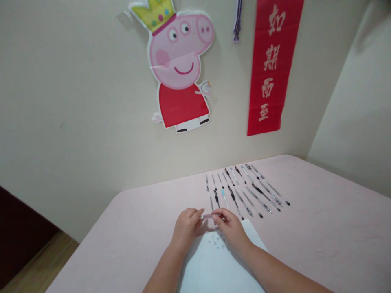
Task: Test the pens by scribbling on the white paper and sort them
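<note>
Between my two hands a pale pinkish pen (208, 216) is held level, just above the top edge of a white sheet of paper (220, 268). My left hand (187, 228) pinches its left end, and my right hand (229, 226) grips the right end with thumb and fingers. Parts of the pen are covered by my fingers. Small dark handwritten marks (217, 241) show on the upper part of the paper. Beyond my hands lie two rows of pens, among them a black-gripped pen (236, 203) and a light blue-capped pen (225, 198).
The pens lie on a pink-covered table (324, 236) that meets the wall at the back. A pig cutout (185, 103) and a red banner (273, 69) with characters hang on the wall. A purple tassel (237, 24) hangs between them. Wooden floor (39, 262) shows at lower left.
</note>
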`<state>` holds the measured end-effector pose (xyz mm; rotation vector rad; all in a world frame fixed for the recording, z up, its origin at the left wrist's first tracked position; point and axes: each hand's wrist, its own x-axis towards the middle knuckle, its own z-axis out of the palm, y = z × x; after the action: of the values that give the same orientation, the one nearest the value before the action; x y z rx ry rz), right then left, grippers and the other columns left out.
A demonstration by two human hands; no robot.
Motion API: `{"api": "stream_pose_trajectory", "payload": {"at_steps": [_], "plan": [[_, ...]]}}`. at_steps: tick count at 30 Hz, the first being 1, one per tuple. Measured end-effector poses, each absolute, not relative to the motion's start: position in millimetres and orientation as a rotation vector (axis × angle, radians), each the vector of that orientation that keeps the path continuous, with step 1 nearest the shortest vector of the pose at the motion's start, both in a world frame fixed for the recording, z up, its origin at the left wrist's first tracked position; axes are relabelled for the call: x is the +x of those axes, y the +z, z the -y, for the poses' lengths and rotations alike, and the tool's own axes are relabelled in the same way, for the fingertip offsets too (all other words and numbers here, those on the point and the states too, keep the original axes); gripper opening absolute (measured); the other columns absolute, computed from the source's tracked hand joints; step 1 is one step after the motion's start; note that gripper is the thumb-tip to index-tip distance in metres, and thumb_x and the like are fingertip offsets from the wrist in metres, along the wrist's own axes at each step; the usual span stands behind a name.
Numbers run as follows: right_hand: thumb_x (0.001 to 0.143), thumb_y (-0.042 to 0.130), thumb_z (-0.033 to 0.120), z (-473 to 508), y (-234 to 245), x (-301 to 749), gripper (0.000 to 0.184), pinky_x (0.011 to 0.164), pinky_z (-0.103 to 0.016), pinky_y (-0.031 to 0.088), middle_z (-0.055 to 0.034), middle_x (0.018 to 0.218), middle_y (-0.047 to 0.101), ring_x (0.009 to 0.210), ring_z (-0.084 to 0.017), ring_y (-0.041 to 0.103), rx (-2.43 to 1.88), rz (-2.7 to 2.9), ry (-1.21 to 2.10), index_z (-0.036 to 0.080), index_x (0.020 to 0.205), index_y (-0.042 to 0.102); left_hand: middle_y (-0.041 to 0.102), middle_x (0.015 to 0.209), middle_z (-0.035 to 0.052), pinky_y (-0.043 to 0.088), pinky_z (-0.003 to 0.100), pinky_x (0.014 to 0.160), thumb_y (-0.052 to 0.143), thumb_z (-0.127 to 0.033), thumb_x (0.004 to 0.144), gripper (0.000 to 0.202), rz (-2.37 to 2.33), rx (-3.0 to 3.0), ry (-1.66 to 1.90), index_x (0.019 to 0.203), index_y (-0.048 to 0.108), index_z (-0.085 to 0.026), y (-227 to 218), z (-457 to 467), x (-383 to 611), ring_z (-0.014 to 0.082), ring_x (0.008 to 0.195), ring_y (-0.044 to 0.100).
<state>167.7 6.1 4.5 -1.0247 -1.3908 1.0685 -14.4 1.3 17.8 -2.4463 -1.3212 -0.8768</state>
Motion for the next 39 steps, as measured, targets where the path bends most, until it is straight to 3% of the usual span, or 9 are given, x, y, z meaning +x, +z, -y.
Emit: {"api": "stream_pose_trajectory", "payload": {"at_steps": [5, 12, 24, 29, 34, 39], "plan": [[0.074, 0.064, 0.053, -11.6, 1.8, 169.1, 0.038, 0.051, -0.026, 0.041, -0.0014, 0.063, 0.059, 0.055, -0.015, 0.052, -1.051, 1.196, 1.186, 0.016, 0.082, 0.066, 0.067, 0.081, 0.0070, 0.050, 0.031, 0.066, 0.052, -0.027, 0.089, 0.027, 1.376, -2.505, -0.868, 0.112, 0.059, -0.015, 17.7, -0.1, -15.8, 0.0193, 0.074, 0.061], [0.068, 0.066, 0.062, -14.5, 2.1, 170.2, 0.049, 0.046, -0.024, 0.038, 0.0007, 0.058, 0.055, 0.048, -0.012, 0.047, -1.042, 1.098, 1.220, 0.015, 0.081, 0.066, 0.065, 0.082, 0.0065, 0.047, 0.030, 0.066, 0.044, -0.019, 0.092, 0.021, 1.395, -2.584, -0.837, 0.099, 0.063, -0.018, 20.7, 0.7, -13.0, 0.0188, 0.075, 0.059], [0.066, 0.069, 0.057, -15.0, 3.2, 168.4, 0.045, 0.044, -0.023, 0.037, 0.0017, 0.057, 0.055, 0.046, -0.010, 0.045, -0.972, 1.026, 1.318, 0.015, 0.083, 0.065, 0.064, 0.075, 0.0055, 0.045, 0.029, 0.063, 0.045, -0.021, 0.092, 0.020, 1.350, -2.494, -0.966, 0.086, 0.064, -0.018, 23.9, 1.0, -11.1, 0.0174, 0.071, 0.057], [0.066, 0.072, 0.049, -13.3, 7.8, 167.6, 0.054, 0.043, -0.022, 0.039, 0.0002, 0.076, 0.060, 0.056, -0.014, 0.054, -0.908, 0.940, 1.351, 0.022, 0.110, 0.054, 0.064, 0.076, 0.0057, 0.046, 0.030, 0.065, 0.047, -0.022, 0.091, 0.018, 1.456, -2.512, -1.082, 0.087, 0.064, -0.019, 22.6, 0.2, -12.8, 0.0178, 0.073, 0.058], [0.077, 0.063, 0.043, -8.0, 6.3, 168.3, 0.026, 0.047, -0.022, 0.041, 0.0009, 0.071, 0.058, 0.052, -0.010, 0.049, -0.962, 1.136, 1.205, 0.021, 0.087, 0.055, 0.063, 0.073, 0.0041, 0.046, 0.028, 0.063, 0.050, -0.027, 0.090, 0.018, 1.603, -2.474, -1.251, 0.083, 0.064, -0.018, 22.6, -1.3, -14.0, 0.0168, 0.070, 0.059], [0.075, 0.064, 0.036, -1.5, 2.7, 165.0, 0.026, 0.056, -0.025, 0.048, -0.0093, 0.116, 0.059, 0.072, -0.015, 0.059, -0.897, 1.390, 1.145, 0.022, 0.097, 0.067, 0.062, 0.074, 0.0033, 0.045, 0.029, 0.065, 0.053, -0.030, 0.089, 0.018, 1.658, -2.488, -1.299, 0.081, 0.064, -0.019, 21.7, -1.8, -13.7, 0.0167, 0.072, 0.058]]}}
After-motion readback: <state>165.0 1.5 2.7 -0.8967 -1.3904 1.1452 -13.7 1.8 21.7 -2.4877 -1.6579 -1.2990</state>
